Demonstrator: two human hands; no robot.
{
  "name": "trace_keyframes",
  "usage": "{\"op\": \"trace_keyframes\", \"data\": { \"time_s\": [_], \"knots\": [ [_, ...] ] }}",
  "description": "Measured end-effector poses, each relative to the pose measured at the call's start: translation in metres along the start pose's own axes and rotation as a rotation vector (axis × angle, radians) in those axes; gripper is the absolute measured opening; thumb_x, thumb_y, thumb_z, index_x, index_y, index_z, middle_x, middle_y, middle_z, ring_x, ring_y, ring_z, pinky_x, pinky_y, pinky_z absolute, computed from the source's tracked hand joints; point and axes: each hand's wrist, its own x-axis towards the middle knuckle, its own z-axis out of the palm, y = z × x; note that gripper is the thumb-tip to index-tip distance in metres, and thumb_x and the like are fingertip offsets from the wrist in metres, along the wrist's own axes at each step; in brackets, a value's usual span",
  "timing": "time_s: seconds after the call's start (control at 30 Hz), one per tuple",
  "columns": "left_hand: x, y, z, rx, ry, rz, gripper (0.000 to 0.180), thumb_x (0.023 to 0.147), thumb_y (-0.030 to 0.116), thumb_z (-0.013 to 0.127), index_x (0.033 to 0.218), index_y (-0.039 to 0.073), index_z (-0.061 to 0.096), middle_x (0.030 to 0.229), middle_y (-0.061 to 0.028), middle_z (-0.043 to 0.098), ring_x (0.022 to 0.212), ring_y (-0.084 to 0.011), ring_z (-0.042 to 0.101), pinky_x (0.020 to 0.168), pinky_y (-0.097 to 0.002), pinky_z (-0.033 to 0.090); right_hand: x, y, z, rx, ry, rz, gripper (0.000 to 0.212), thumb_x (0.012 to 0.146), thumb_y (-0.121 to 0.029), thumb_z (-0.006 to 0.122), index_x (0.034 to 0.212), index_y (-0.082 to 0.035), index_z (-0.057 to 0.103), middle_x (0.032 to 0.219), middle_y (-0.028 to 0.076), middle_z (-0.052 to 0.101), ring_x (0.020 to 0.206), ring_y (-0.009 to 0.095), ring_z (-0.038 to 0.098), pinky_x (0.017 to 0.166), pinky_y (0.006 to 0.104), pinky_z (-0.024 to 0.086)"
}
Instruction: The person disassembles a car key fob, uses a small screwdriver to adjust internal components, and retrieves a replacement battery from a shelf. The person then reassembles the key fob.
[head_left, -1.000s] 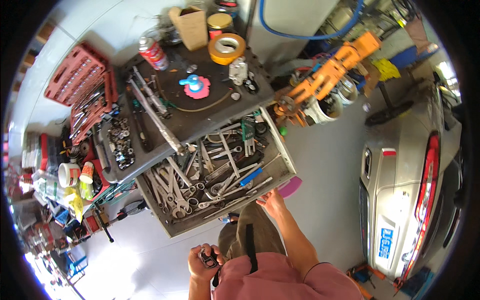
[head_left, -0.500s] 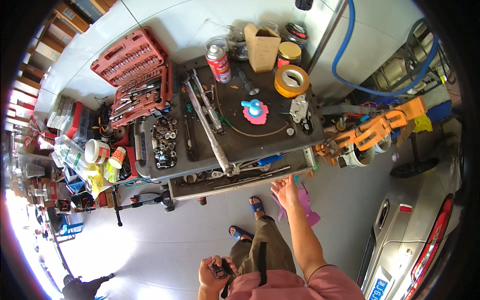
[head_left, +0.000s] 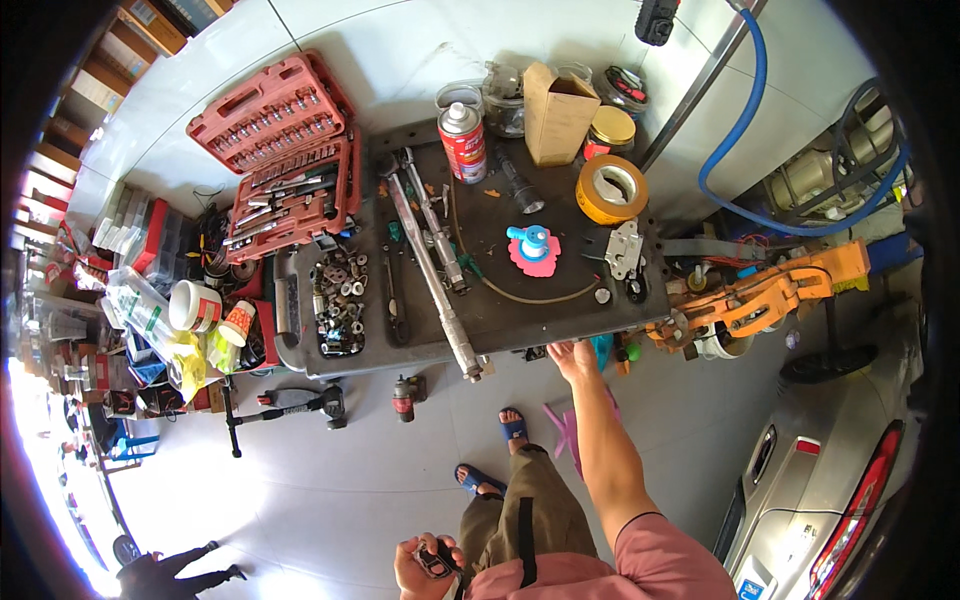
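Note:
My left hand (head_left: pixel 424 568), low in front of my body, is closed round a small black-and-silver object (head_left: pixel 437 558) whose kind I cannot make out. My right arm reaches forward, and my right hand (head_left: pixel 573 360) is at the front edge of the dark tool cart (head_left: pixel 420 352), below its top. Its fingers look stretched out, with the tips partly hidden under the edge, and I see nothing in them. Above it on the cart top lie a blue-capped piece on a pink pad (head_left: pixel 534 252) and a long steel torque wrench (head_left: pixel 432 265) that overhangs the front edge.
A red socket set case (head_left: pixel 290 190) stands at the back left, near a tray of loose sockets (head_left: pixel 340 300). A spray can (head_left: pixel 463 150), a flashlight (head_left: pixel 520 185) and a tape roll (head_left: pixel 611 190) stand behind. An orange lifting arm (head_left: pixel 770 295) and a car (head_left: pixel 840 490) are at the right.
The cart's drawer of tools has gone in under the top, and my right hand has moved forward with it. A red-and-black tool on the floor now shows. My left hand keeps its hold.

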Motion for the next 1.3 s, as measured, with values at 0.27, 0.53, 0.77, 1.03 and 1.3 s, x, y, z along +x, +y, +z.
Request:
{"op": "trace_keyframes", "data": {
  "time_s": [0.27,0.53,0.77,1.03,1.3],
  "knots": [
    [-0.011,-0.001,0.000,0.027,0.064,0.032,0.038,0.088,0.035,0.043,0.071,0.004,0.057,0.090,-0.0185,0.064,0.074,-0.0366,0.059,0.071,-0.0455,0.046,0.016,-0.001,-0.001,0.082,-0.131,-0.008,0.017,0.088,-0.029,0.065,0.087,-0.012,0.060,0.079,-0.002,0.059,0.069,0.013,0.053,0.060,0.0293,0.044],
    [-0.033,-0.001,-0.007,0.096,0.136,0.056,0.036,0.087,0.035,0.044,0.068,0.006,0.053,0.087,-0.0153,0.065,0.071,-0.0352,0.060,0.069,-0.0437,0.046,-0.035,0.017,-0.028,-0.224,-0.043,-0.143,0.021,0.081,-0.002,0.062,0.078,-0.019,0.051,0.069,-0.006,0.053,0.062,0.009,0.048,0.054,0.0270,0.034],
    [-0.030,0.002,-0.013,0.054,0.001,-0.004,0.037,0.088,0.036,0.044,0.069,0.005,0.054,0.089,-0.0186,0.065,0.072,-0.0370,0.059,0.069,-0.0459,0.047,-0.090,0.039,-0.112,-0.326,0.040,-0.063,0.030,0.075,0.004,0.060,0.091,-0.021,0.053,0.079,-0.007,0.055,0.068,0.008,0.049,0.062,0.0324,0.037],
    [-0.033,-0.009,-0.031,0.056,0.020,-0.088,0.037,0.090,0.035,0.041,0.069,0.005,0.050,0.088,-0.0209,0.064,0.072,-0.0392,0.059,0.068,-0.0483,0.048,-0.156,0.061,-0.165,-0.418,0.217,-0.089,0.013,0.079,-0.001,0.063,0.082,-0.011,0.056,0.072,-0.002,0.058,0.064,0.012,0.056,0.074,0.0343,0.050],
    [-0.039,-0.009,-0.034,0.134,0.023,-0.040,0.036,0.090,0.034,0.041,0.069,0.006,0.049,0.086,-0.0188,0.063,0.072,-0.0373,0.059,0.066,-0.0473,0.049,-0.236,0.011,-0.109,-1.754,0.200,-0.425,0.023,0.087,-0.025,0.068,0.097,-0.005,0.066,0.093,0.009,0.067,0.083,0.025,0.066,0.073,0.0368,0.052]
  ]
}}
